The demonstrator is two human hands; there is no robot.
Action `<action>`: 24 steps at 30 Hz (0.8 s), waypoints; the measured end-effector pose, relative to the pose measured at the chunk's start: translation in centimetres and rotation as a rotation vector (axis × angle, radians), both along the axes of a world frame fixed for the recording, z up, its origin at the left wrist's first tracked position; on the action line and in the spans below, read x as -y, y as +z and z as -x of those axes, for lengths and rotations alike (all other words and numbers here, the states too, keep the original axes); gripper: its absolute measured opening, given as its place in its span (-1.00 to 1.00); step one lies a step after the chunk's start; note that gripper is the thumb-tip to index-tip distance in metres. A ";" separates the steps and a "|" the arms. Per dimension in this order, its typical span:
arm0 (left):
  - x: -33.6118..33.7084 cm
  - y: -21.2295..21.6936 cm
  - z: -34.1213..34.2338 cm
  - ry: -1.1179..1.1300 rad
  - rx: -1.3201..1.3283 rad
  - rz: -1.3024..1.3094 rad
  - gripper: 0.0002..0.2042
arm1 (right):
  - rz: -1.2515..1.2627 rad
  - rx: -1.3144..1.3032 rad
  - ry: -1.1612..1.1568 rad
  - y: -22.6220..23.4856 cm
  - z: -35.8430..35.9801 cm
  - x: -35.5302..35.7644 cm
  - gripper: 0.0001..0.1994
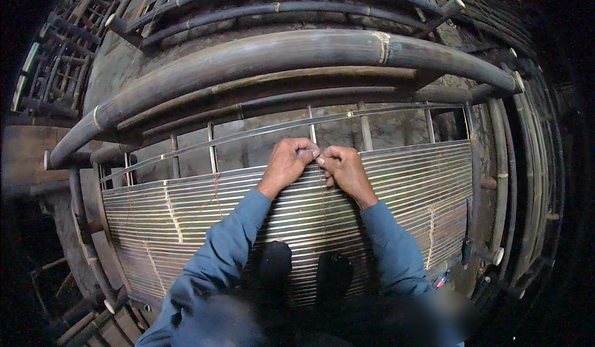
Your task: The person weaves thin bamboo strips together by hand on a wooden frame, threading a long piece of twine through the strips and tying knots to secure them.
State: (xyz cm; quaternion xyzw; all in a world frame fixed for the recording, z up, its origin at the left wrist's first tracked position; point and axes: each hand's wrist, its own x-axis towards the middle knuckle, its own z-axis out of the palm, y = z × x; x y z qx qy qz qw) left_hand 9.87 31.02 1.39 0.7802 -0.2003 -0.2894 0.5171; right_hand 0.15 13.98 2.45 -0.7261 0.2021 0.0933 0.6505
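My left hand (290, 166) and my right hand (348, 172) meet at the far edge of a slatted bamboo panel (396, 192). Both are closed, fingertips pinched together almost touching each other. Whatever they pinch is too small to make out. Just beyond the fingertips, a narrow crosspiece (312, 127) runs away from me to a long thin bamboo strip (248, 135). Thin reddish cord (217, 189) shows on the panel's slats left of my left hand.
A thick bamboo pole (279, 48) spans the frame beyond the panel. More bamboo frames (279, 7) stand farther back, and long poles (533, 179) lie at the right. Two dark shapes, my feet or knees (276, 260), are over the panel's near part.
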 end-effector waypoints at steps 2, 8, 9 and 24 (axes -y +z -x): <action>-0.8 -0.3 -0.7 -0.085 0.035 -0.038 -0.87 | 0.370 0.136 0.026 -0.3 1.1 0.7 -0.83; -2.1 -2.5 -2.9 -0.067 0.017 -0.096 -0.79 | -0.533 0.293 -0.647 4.0 10.1 3.8 -0.84; -1.4 -2.6 -2.7 -0.091 0.001 -0.117 -0.69 | -0.594 0.321 -0.671 4.8 12.6 4.8 -0.83; -2.6 1.7 15.2 -0.829 0.248 0.085 -0.84 | 0.363 -0.119 -0.519 13.3 22.4 8.4 -0.76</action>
